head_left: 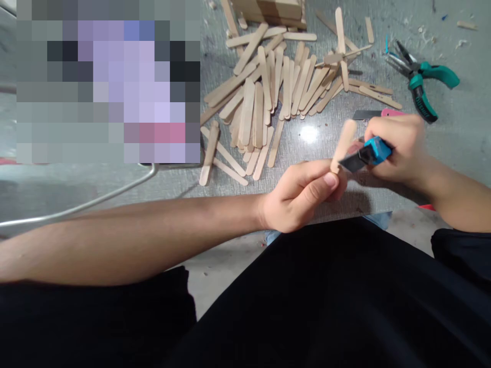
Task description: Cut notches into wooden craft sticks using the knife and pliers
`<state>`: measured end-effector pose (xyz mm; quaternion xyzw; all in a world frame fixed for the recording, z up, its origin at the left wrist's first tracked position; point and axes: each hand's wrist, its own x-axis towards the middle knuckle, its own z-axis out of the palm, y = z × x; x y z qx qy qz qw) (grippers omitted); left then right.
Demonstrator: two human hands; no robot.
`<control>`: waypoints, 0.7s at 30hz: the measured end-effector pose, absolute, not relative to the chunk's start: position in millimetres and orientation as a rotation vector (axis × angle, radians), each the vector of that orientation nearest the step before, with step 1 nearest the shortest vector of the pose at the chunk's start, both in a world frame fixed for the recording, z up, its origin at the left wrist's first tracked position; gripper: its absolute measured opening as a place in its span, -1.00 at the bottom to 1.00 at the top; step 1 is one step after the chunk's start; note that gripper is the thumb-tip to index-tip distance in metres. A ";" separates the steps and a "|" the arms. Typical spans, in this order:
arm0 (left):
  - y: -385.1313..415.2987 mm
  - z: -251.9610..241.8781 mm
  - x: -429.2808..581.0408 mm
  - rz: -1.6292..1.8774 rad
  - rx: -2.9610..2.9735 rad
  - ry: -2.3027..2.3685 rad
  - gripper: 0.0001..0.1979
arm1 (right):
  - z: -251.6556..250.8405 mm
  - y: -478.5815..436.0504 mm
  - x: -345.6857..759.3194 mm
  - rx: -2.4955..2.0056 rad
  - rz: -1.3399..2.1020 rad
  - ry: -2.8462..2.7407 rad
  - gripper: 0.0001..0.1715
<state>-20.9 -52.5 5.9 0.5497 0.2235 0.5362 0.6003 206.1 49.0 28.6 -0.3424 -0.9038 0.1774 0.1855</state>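
Between the thumb and fingers of my left hand (307, 197) is the lower end of a wooden craft stick (344, 140), tilted with its rounded top up and to the right. My right hand (402, 145) is closed around a blue utility knife (379, 150). The dark blade (353, 161) points left, its tip at the stick's lower part just above my left thumb. Whether the blade has cut into the wood I cannot tell. Both hands are above the table near its front edge.
A loose pile of craft sticks (255, 110) spreads beyond my hands. Green-handled pliers (416, 76) lie at the right. A pink cutter (389, 112) is partly behind my right hand. A wooden block (268, 11) stands at the back. A white cable (95, 197) runs at left, beside a pixelated area.
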 end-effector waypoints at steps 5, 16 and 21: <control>-54.0 -3.5 -18.7 1.408 0.983 0.744 -0.62 | 26.0 79.7 223.9 -1.117 0.217 -2.387 -0.39; -47.6 -9.7 -20.7 1.348 0.866 0.859 -0.57 | 14.7 95.1 231.5 -1.209 0.185 -2.389 -0.62; -44.7 -10.0 -20.2 1.356 0.868 0.845 -0.51 | 9.9 100.5 226.2 -1.165 0.211 -2.407 -0.61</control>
